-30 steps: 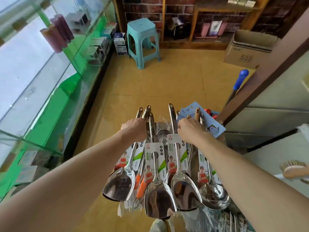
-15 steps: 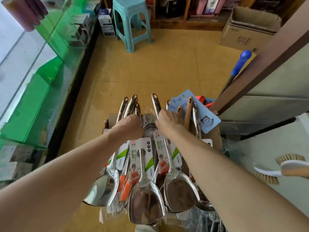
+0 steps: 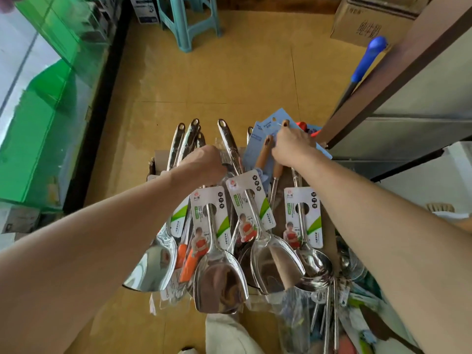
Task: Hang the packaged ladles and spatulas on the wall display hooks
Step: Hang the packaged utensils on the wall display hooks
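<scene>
Several packaged steel spatulas (image 3: 219,282) and a packaged ladle (image 3: 314,264) hang in a bunch in front of me, each with a white and green card. My left hand (image 3: 204,162) grips the handles of the left spatulas near their tops. My right hand (image 3: 293,146) holds the upper part of the right group, where a wooden-handled utensil (image 3: 263,157) and light blue cards (image 3: 265,129) sit. What the tops hang from is hidden by my hands.
A green glass counter (image 3: 46,98) runs along the left. A teal stool (image 3: 184,19) and a cardboard box (image 3: 367,19) stand on the yellow floor beyond. A blue-handled tool (image 3: 365,60) leans on the right wall. More packaged utensils (image 3: 332,315) lie at lower right.
The view has tilted further down. My right hand has moved right, from the middle spatula handles to the blue cards and wooden handle. My left hand keeps its grip.
</scene>
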Motion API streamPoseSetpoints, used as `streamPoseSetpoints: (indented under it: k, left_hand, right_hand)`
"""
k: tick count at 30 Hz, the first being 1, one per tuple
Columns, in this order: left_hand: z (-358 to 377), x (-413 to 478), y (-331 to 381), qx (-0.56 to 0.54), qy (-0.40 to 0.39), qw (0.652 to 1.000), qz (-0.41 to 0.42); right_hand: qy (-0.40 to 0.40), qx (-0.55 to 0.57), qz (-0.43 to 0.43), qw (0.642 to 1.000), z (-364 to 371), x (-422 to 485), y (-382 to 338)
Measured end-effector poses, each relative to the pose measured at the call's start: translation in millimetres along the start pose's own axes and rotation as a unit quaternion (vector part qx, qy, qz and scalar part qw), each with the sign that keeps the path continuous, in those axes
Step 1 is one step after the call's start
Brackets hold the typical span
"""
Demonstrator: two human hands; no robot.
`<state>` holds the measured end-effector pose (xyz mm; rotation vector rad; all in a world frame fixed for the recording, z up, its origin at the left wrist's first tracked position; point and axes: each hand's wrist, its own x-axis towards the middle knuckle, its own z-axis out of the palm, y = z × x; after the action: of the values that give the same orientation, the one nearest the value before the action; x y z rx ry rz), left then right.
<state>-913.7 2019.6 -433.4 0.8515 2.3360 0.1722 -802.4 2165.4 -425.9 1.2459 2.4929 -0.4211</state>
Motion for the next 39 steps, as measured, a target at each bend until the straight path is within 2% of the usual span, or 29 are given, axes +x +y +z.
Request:
streamPoseSetpoints:
  k: [7,14,20,28,34,39]
  left_hand:
    - [7.2,7.5,17.3,0.017,-0.004,1.000,0.014]
    - [13.2,10.8,23.3,-0.026,0.004,0.999,-0.030]
    - [11.5,9.9,33.2,-0.037,0.025,0.998,-0.052]
    - [11.2,12.9,35.1,-0.038,0.023,0.997,-0.066]
    - [8.4,6.4,38.2,-0.033,0.000,0.998,-0.059]
    - [7.6,-4.0,55.7,-0.024,0.009,0.999,-0.042]
  right_hand:
    - [-0.002,0.009,0.074,0.997,17.2,0.3,23.6]
    - [0.021,-0.013,0.066,0.998,24.0,6.1,17.6]
    - [0.033,0.034,0.101,0.994,29.5,10.4,32.0]
    - [0.043,0.098,0.099,0.989,34.8,5.5,49.1]
    - [0.058,0.204,0.129,0.969,10.0,3.3,67.1]
    - [0.116,0.262,0.125,0.950,-13.2,-18.5,79.6]
